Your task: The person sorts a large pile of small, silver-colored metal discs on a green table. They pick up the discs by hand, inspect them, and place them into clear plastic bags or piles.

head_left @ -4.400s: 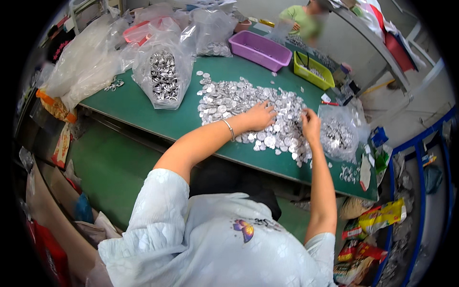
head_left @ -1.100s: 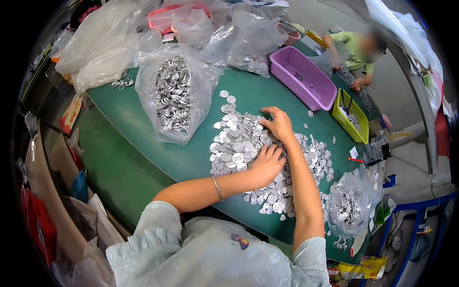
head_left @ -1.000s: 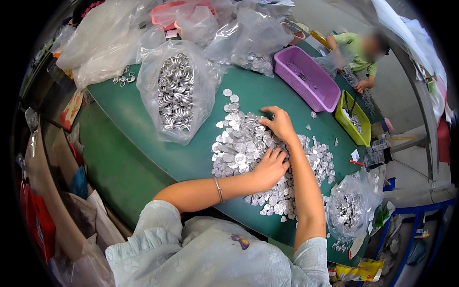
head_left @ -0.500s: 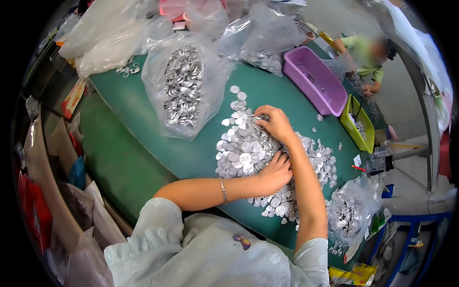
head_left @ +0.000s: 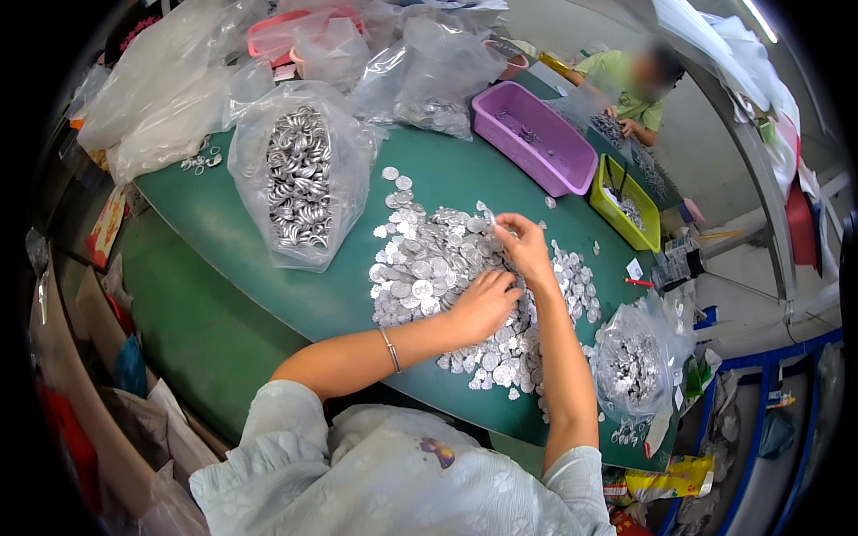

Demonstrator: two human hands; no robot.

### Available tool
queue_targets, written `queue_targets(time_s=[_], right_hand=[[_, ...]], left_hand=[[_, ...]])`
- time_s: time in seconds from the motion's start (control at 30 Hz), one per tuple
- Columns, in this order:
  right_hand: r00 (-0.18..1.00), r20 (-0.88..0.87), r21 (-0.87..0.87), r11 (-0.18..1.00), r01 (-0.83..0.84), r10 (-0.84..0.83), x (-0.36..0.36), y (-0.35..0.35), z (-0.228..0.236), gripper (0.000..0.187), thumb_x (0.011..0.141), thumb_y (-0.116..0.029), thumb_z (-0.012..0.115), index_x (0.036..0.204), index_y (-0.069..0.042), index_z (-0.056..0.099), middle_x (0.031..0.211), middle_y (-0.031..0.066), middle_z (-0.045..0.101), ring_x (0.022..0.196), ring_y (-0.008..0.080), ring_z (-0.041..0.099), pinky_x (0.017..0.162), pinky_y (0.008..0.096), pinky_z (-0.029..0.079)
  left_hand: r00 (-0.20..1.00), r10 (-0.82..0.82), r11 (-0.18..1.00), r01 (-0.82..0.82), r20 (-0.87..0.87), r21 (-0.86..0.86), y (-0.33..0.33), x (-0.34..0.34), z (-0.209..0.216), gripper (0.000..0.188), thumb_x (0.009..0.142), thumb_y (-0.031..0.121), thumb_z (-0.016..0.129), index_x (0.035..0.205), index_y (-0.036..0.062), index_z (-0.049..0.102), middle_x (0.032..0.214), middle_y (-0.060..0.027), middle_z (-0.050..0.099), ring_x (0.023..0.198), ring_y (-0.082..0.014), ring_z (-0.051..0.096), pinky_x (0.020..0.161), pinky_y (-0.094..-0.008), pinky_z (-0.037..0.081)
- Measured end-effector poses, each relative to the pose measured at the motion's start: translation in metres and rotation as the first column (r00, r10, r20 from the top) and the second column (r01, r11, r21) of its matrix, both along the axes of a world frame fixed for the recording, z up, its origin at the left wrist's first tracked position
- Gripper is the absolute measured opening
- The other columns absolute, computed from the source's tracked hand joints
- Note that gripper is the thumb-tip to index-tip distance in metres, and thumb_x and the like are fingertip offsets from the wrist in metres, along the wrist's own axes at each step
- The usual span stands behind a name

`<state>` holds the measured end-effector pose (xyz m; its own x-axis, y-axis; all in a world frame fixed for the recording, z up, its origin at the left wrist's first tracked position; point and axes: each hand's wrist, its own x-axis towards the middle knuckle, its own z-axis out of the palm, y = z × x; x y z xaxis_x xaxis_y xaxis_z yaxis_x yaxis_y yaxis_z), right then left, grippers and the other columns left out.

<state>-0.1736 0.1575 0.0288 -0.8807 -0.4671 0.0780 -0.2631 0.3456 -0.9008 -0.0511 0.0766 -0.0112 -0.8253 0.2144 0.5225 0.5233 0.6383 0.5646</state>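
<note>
A heap of small silver discs [head_left: 429,268], stamped and coin-like, some with scalloped edges, lies on the green table. At the heap's far right edge, my right hand [head_left: 527,253] pinches a silver disc [head_left: 488,217] between thumb and fingertips. My left hand [head_left: 485,306] rests low on the middle of the heap, just nearer to me than the right. Its fingers are bent inward among the discs; what they hold, if anything, is hidden. A metal bracelet circles the left wrist.
Left of the heap stands a clear bag of silver rings [head_left: 299,179]. Beyond are a purple bin [head_left: 536,147] and a green basket [head_left: 626,205]; a clear bag of silver pieces [head_left: 630,362] sits at right. Another person [head_left: 630,89] works at the far right. The green table [head_left: 268,295] has a curved near edge.
The view has shifted, so the table's things appear farther left. My right hand has moved right along the heap's far edge. My left hand's fingers have drawn closer together.
</note>
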Motion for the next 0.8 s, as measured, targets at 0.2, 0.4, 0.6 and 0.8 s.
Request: queue_targets(time_s=[0.2,0.4,0.6,0.8], right_hand=[[0.787,0.611,-0.457,0.852,0.255,0.092,0.048,0.071,0.009,0.02,0.091,-0.008,0.058,0.107,0.0,0.051,0.066,-0.0017,0.047,0.049,0.0056,0.038,0.043,0.0202,0.03],[0.723,0.677,-0.545,0.755,0.365,0.139,0.094,0.103,0.009,0.016,0.092,-0.012,0.057,0.104,-0.003,0.052,0.075,0.0007,0.053,0.048,0.0052,0.036,0.042,0.0199,0.028],[0.784,0.612,-0.51,0.808,0.296,0.099,0.111,0.104,0.01,0.019,0.091,-0.015,0.059,0.104,-0.001,0.056,0.069,-0.0013,0.055,0.045,0.0033,0.038,0.04,0.0176,0.026],[0.875,0.481,-0.38,0.889,0.255,-0.045,0.115,0.094,0.007,0.017,0.089,-0.012,0.061,0.102,0.0,0.057,0.067,-0.0038,0.053,0.048,0.0008,0.037,0.041,0.0173,0.024]], left_hand=[[0.991,-0.102,0.943,0.069,0.084,0.325,0.002,0.006,0.016,0.026,0.082,0.002,0.058,0.108,0.0025,0.054,0.103,-0.0136,0.055,0.096,-0.0326,0.056,0.083,-0.0367,0.046],[0.975,-0.206,0.821,0.125,0.084,0.557,0.011,0.007,0.016,0.025,0.083,0.007,0.064,0.105,0.0019,0.053,0.094,-0.0104,0.061,0.087,-0.0215,0.061,0.075,-0.0326,0.049],[0.938,-0.299,0.797,0.146,0.174,0.586,0.013,0.01,0.021,0.036,0.082,0.006,0.067,0.114,0.0029,0.052,0.088,-0.007,0.059,0.076,-0.0134,0.058,0.064,-0.0252,0.046],[0.955,-0.237,0.849,0.115,0.176,0.515,0.012,0.007,0.016,0.031,0.081,0.003,0.067,0.11,0.0044,0.059,0.072,-0.004,0.056,0.06,-0.0112,0.052,0.056,-0.0249,0.044]])
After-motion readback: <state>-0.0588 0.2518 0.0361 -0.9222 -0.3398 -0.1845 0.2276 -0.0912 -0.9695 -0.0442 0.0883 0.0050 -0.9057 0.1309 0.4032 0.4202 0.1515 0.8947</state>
